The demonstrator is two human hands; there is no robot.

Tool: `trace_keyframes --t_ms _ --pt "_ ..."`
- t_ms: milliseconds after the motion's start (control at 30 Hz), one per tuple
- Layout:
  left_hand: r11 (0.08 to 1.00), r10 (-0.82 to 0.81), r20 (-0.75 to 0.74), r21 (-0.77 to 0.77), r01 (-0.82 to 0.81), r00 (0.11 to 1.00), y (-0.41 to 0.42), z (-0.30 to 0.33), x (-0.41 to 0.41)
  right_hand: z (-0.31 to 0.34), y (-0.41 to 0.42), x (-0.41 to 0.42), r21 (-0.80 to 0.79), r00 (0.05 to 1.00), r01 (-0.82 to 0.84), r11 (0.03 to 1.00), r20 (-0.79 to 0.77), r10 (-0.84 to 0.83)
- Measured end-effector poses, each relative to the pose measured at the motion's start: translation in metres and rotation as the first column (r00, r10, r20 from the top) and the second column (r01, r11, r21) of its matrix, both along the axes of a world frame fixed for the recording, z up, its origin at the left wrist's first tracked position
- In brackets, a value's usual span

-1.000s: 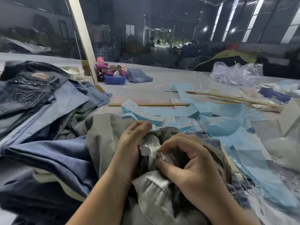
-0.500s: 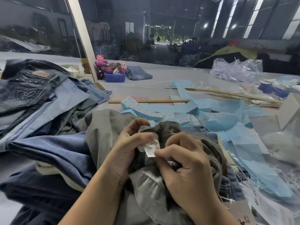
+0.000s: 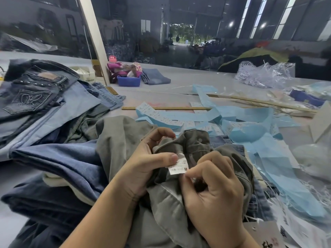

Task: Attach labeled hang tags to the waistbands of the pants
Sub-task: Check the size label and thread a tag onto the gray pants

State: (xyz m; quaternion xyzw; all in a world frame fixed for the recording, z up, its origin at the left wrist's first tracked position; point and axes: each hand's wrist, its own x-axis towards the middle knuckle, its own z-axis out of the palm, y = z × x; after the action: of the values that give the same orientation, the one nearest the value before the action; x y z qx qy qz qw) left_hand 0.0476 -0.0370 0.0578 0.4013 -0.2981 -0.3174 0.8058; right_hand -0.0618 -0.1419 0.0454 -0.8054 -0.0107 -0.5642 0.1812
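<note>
Pants label turned up and read at the waistband

Pants [image 3: 179, 203], grey-olive, lie bunched over a heap of jeans [image 3: 59, 158] at the near edge of the table [image 3: 179, 81], their waistband [image 3: 195, 142] lifted between both hands.

Left hand [image 3: 145, 165]: fingers curled round the folded waistband, thumb pressing the top of the small white sewn-in label [image 3: 178, 164] flat against the cloth. Right hand [image 3: 213, 187]: fingertips pinching the label's lower right corner, remaining fingers curled into the fabric just below the grip.

Change: a second ago the label was crumpled and half hidden between the hands; half a second ago it came upright; now it is spread flat, print facing up, an "M" legible at the corner next to the right fingertips. The waistband has also been drawn higher, its snap button showing just beyond the grip.

Reading for the task: this looks like a size check, done so the right tag can be matched to this pair. No hang tag is held or visibly fixed to these pants, so the attaching itself seems not yet done here.

Beyond the grip: strips of blue backing paper [image 3: 259, 154] with printed stickers [image 3: 157, 115], and a wooden ruler [image 3: 166, 108]. Right of and below the right hand, a white card tag [image 3: 265, 235] lies close by; whether it belongs to this pair I cannot tell.
</note>
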Motion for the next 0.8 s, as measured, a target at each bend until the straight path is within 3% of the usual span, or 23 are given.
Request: trace_keyframes --t_ms 200,400,600,700,800 --pt "0.999 -0.013 -0.049 -0.044 0.011 0.999 0.001 -0.001 0.001 0.004 0.003 0.001 0.097 0.991 0.068 0.993 -0.123 -0.056" --pt "0.998 -0.021 -0.025 -0.053 0.019 0.999 0.001 -0.002 0.001 0.014 0.005 -0.003 0.176 0.968 -0.020 0.984 -0.243 0.063" --pt "0.998 0.043 -0.008 -0.034 -0.044 0.999 0.001 -0.006 0.002 0.014 0.003 0.000 0.153 0.963 0.029 0.988 -0.268 0.013" --pt "0.993 0.115 -0.030 -0.003 -0.116 0.993 0.000 -0.003 -0.001 0.015 0.002 -0.002 0.242 0.968 0.002 0.970 -0.246 0.060" --pt "0.961 0.274 -0.025 0.047 -0.273 0.961 -0.003 0.006 0.000 0.024 -0.005 -0.008 0.429 0.967 -0.031 0.903 -0.214 0.135"
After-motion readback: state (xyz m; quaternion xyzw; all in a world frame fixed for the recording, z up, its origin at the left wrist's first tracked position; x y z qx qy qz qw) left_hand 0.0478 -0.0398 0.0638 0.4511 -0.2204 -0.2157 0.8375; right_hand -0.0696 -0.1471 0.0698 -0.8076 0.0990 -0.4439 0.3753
